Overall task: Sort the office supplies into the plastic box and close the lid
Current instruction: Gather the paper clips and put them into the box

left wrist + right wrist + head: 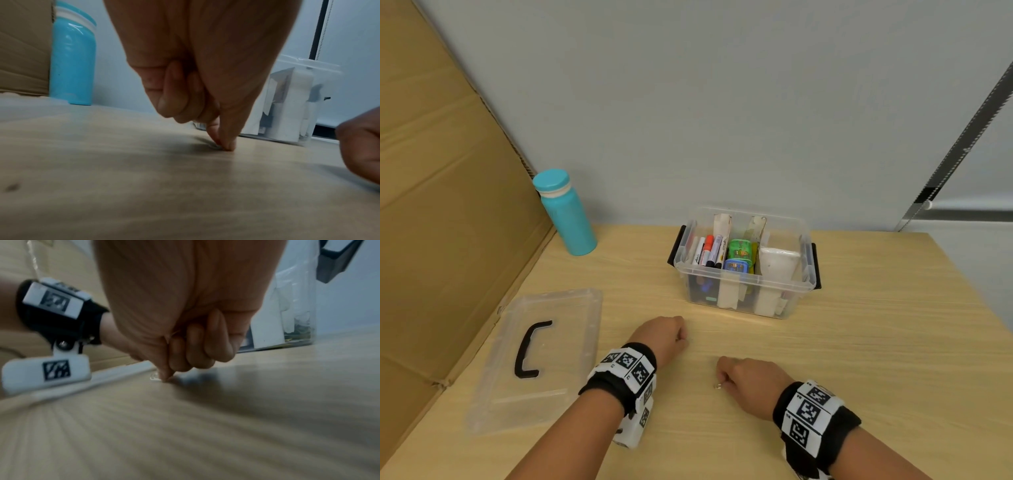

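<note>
The clear plastic box (799,286) stands open at mid-table, holding markers (709,251), a green case (739,249), a blue case (737,266) and white dividers. Its clear lid (571,346) with a black handle (529,349) lies flat at the left. My left hand (681,337) is curled, thumb and forefinger tips (225,145) pressed together on the table over a tiny greyish piece (216,147), too small to identify. My right hand (722,383) is curled too, and pinches a small silver clip (717,386) (153,378) at the tabletop.
A turquoise bottle (566,216) stands at the back left against a cardboard sheet (441,205). The box (287,104) sits just beyond both hands. A grey wall closes the table's far side. The wooden table's right edge (969,291) runs diagonally.
</note>
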`<action>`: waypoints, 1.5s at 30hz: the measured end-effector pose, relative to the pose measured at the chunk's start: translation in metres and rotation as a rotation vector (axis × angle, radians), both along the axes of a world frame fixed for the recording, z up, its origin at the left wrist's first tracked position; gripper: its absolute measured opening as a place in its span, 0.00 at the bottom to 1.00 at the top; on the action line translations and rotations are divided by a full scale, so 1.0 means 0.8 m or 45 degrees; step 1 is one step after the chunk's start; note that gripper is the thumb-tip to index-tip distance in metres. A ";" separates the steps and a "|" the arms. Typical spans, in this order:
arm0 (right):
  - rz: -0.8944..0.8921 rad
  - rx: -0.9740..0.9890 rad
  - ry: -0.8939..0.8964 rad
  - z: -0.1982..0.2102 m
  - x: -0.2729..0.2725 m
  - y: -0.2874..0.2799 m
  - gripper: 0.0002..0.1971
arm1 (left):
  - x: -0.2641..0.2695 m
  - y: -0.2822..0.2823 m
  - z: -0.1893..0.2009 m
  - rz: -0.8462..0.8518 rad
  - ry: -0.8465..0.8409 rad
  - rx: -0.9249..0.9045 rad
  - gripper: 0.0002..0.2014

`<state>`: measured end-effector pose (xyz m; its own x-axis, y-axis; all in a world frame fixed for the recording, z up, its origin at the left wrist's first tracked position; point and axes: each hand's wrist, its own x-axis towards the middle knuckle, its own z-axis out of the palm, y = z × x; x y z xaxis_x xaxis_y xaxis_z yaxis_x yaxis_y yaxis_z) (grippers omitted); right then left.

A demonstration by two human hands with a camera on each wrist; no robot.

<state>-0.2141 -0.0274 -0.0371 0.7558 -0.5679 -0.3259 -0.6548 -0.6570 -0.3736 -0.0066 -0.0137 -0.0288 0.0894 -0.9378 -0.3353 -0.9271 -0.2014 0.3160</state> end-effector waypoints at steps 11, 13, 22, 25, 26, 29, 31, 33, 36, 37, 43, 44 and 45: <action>-0.657 -0.623 -1.089 0.142 -0.022 -0.084 0.03 | 0.010 0.029 -0.010 0.015 0.165 -0.120 0.06; -0.700 -0.673 -0.978 0.146 -0.022 -0.101 0.02 | 0.008 0.036 -0.012 0.029 0.203 -0.162 0.03; -0.609 -0.315 -0.036 0.116 0.008 -0.171 0.11 | 0.003 0.054 -0.004 0.094 0.321 -0.304 0.03; -0.535 -0.277 0.171 0.122 0.014 -0.181 0.10 | 0.007 0.056 -0.003 0.111 0.360 -0.330 0.03; -0.529 -0.242 0.212 0.125 0.015 -0.183 0.11 | 0.008 0.057 -0.003 0.116 0.371 -0.337 0.03; -0.567 -0.117 0.165 0.129 0.008 -0.188 0.14 | 0.009 0.059 -0.003 0.131 0.389 -0.347 0.03; -0.608 -0.173 -0.076 0.133 -0.004 -0.179 0.13 | 0.007 0.061 -0.003 0.138 0.399 -0.365 0.03; -0.688 -0.383 -0.427 0.128 -0.022 -0.164 0.11 | 0.005 0.064 -0.002 0.140 0.414 -0.406 0.03; -0.779 -0.724 -0.664 0.098 -0.048 -0.139 0.11 | -0.005 0.062 0.006 0.147 0.407 -0.471 0.02; -0.796 -0.743 -0.663 0.084 -0.055 -0.132 0.15 | -0.011 0.059 0.010 0.150 0.406 -0.491 0.02; -0.805 -0.573 -0.840 0.025 -0.061 -0.116 0.29 | -0.075 -0.004 0.081 -0.038 0.205 -0.605 0.04; -0.807 -0.584 -0.890 0.021 -0.060 -0.117 0.30 | -0.089 -0.022 0.095 -0.106 0.144 -0.637 0.06; -0.812 -0.595 -0.928 0.020 -0.058 -0.118 0.31 | -0.104 -0.041 0.108 -0.171 0.089 -0.659 0.07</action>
<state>-0.2608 -0.1218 -0.0215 0.2004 -0.8779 0.4348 -0.6483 -0.4516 -0.6130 -0.0899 -0.0466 0.0573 -0.0485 -0.9838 0.1728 -0.9073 0.1157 0.4042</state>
